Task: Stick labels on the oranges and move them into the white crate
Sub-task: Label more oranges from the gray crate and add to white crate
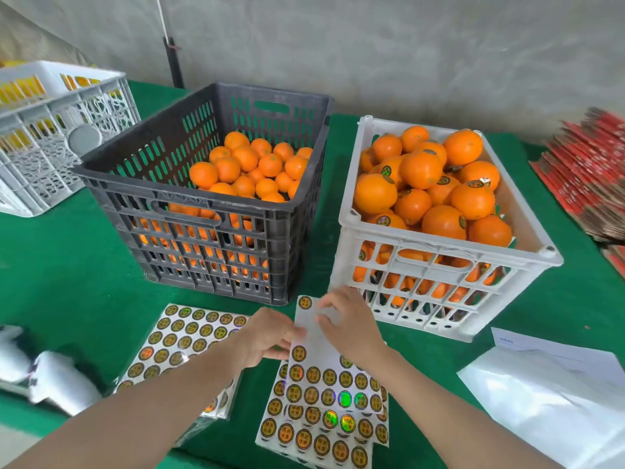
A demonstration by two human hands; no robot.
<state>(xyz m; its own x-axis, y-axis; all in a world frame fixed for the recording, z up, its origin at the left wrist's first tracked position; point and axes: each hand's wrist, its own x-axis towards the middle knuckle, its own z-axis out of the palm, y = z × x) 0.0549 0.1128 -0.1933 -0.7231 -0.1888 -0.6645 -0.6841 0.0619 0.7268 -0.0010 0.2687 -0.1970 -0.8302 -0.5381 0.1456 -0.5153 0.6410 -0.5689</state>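
Left hand and right hand hold white backing sheet of round gold labels; the right apparently pinches its bare upper part. Behind: black slotted plastic crate and white slotted plastic crate, both containing oranges.

2 bare forearms; bare left hand and right hand.

Three crates are counted: one dark crate, one white crate at right, and a second white crate at far left. About twenty oranges are seen atop the dark one and about as many labelled oranges atop the right white one; more are glimpsed through the slots, so no exact total can be given. Two hands are seen, a left hand and a right hand, with one raised sheet of labels, at least two sheets beneath it, and one stack beside them.
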